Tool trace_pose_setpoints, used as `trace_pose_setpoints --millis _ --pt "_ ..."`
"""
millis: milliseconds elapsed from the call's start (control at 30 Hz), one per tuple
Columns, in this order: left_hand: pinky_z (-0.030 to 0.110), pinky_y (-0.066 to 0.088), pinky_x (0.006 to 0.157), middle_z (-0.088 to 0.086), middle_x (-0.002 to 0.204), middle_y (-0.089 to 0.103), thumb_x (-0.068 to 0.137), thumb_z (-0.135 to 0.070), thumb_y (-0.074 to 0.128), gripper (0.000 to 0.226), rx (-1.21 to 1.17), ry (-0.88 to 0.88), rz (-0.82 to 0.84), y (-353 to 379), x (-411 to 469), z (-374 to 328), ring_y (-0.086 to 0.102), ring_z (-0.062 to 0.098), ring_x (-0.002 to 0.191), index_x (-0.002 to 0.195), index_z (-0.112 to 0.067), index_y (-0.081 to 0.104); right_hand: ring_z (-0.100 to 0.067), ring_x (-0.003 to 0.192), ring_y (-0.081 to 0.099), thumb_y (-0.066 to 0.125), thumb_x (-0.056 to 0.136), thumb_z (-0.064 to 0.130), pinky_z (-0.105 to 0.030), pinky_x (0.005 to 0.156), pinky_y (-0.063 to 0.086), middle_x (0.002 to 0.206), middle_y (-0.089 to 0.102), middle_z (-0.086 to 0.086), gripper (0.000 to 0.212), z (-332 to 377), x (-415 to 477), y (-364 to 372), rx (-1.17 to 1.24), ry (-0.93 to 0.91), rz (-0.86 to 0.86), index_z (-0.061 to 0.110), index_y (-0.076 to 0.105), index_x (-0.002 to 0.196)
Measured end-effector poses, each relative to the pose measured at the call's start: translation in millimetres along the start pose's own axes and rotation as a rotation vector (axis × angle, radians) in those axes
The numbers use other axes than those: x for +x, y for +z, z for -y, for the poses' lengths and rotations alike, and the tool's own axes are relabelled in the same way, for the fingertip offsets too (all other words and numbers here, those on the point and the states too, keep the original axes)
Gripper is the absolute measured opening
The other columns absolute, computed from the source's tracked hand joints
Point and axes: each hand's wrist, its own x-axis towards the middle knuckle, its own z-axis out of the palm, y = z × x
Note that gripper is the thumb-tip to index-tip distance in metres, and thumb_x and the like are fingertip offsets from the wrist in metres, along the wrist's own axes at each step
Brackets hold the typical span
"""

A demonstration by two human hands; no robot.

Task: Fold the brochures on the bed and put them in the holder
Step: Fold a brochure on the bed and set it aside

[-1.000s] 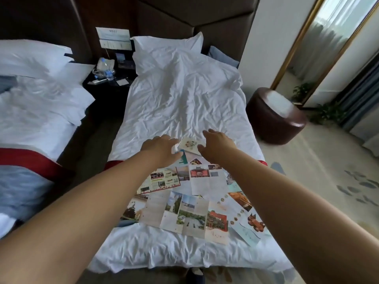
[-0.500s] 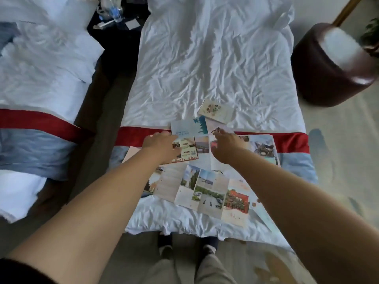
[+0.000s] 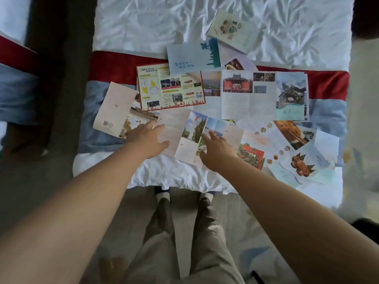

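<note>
Both hands (image 3: 182,144) flat on nearest brochure (image 3: 184,136), others overlapping.

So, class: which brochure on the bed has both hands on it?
The unfolded brochure with tree and lake photos, nearest the bed's foot: left hand and right hand both rest on it.

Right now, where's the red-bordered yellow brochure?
In the head view, the red-bordered yellow brochure lies unfolded left of centre on the bed, just beyond the left hand, under the pale blue brochure.
</note>
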Motion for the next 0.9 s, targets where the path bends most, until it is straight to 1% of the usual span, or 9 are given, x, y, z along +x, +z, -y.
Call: trace_pose_setpoints --millis 67,133,200,267,367,467,633,767,900 --pt "0.051 0.034 0.117 -0.002 0.171 0.014 0.092 -0.078 0.037 0.081 0.023 -0.008 0.021 18.6 12.6 6.5 0.022 0.027 0.153 0.161 -0.041 0.019 -0.036 0.152 0.028 0.05 0.102 0.036 -0.054 0.113 0.041 0.17 0.018 -0.003 0.066 0.6 20.3 19.3 0.04 0.025 0.018 0.03 0.021 0.161" --pt "0.051 0.035 0.116 -0.001 0.171 0.011 0.093 -0.076 0.038 0.081 0.024 -0.014 0.057 36.8 25.7 12.0 0.019 0.029 0.153 0.162 -0.039 0.015 -0.035 0.154 0.023 0.05 0.102 0.042 -0.055 0.117 0.037 0.171 0.016 -0.004 0.066 3.0 44.0 37.8 0.104 0.057 0.025 0.03 0.022 0.161" --pt "0.053 0.035 0.115 -0.002 0.171 0.01 0.093 -0.075 0.039 0.082 0.004 -0.019 0.086 52.6 39.7 19.2 0.017 0.032 0.153 0.162 -0.039 0.013 -0.033 0.158 0.008 0.049 0.101 0.052 -0.059 0.123 0.026 0.173 0.006 -0.003 0.07 7.1 69.1 53.0 0.219 0.149 0.022 0.033 0.02 0.162" --pt "0.056 0.034 0.116 -0.003 0.17 0.008 0.093 -0.075 0.04 0.083 -0.023 -0.023 0.093 65.8 53.1 25.6 0.015 0.033 0.153 0.162 -0.039 0.011 -0.034 0.159 -0.005 0.049 0.099 0.062 -0.062 0.124 0.016 0.173 -0.008 -0.001 0.077 11.1 90.5 66.5 0.331 0.259 0.013 0.039 0.013 0.163" --pt "0.058 0.028 0.117 -0.003 0.171 0.002 0.094 -0.074 0.041 0.084 -0.008 -0.025 0.071 80.0 72.9 33.3 0.005 0.036 0.155 0.162 -0.039 0.008 -0.037 0.156 -0.018 0.053 0.092 0.072 -0.066 0.123 0.005 0.169 -0.025 0.001 0.091 13.2 114.3 85.5 0.366 0.322 -0.029 0.046 0.0 0.162" --pt "0.06 0.022 0.119 -0.003 0.172 -0.008 0.093 -0.077 0.041 0.086 0.02 -0.019 0.035 90.9 93.7 38.0 -0.005 0.039 0.156 0.162 -0.042 0.003 -0.036 0.154 -0.026 0.058 0.084 0.079 -0.069 0.121 -0.001 0.167 -0.033 0.003 0.106 10.2 134.1 102.6 0.314 0.299 -0.077 0.048 -0.01 0.16" --pt "0.065 0.015 0.121 -0.006 0.17 -0.02 0.09 -0.083 0.036 0.088 0.018 -0.013 -0.08 106.0 123.1 33.9 -0.01 0.042 0.156 0.16 -0.047 -0.005 -0.036 0.15 -0.035 0.052 0.075 0.091 -0.071 0.117 -0.01 0.162 -0.042 0.007 0.114 2.1 156.2 125.5 0.19 0.24 -0.111 0.057 -0.026 0.151" --pt "0.069 0.007 0.12 -0.004 0.164 -0.037 0.087 -0.087 0.032 0.09 0.057 -0.008 -0.175 120.8 137.5 28.3 -0.018 0.042 0.154 0.158 -0.051 -0.01 -0.037 0.15 -0.033 0.05 0.074 0.093 -0.069 0.116 -0.014 0.164 -0.038 0.006 0.115 -16.5 164.6 136.0 0.106 0.255 -0.195 0.056 -0.027 0.151" --pt "0.072 0.002 0.119 -0.001 0.164 -0.038 0.085 -0.091 0.021 0.088 0.039 -0.008 -0.24 137.1 134.1 21.3 -0.024 0.042 0.153 0.155 -0.053 -0.016 -0.036 0.152 -0.029 0.056 0.074 0.088 -0.065 0.119 -0.015 0.166 -0.033 0.005 0.116 -50.5 158.7 131.4 0.021 0.255 -0.268 0.056 -0.022 0.153"
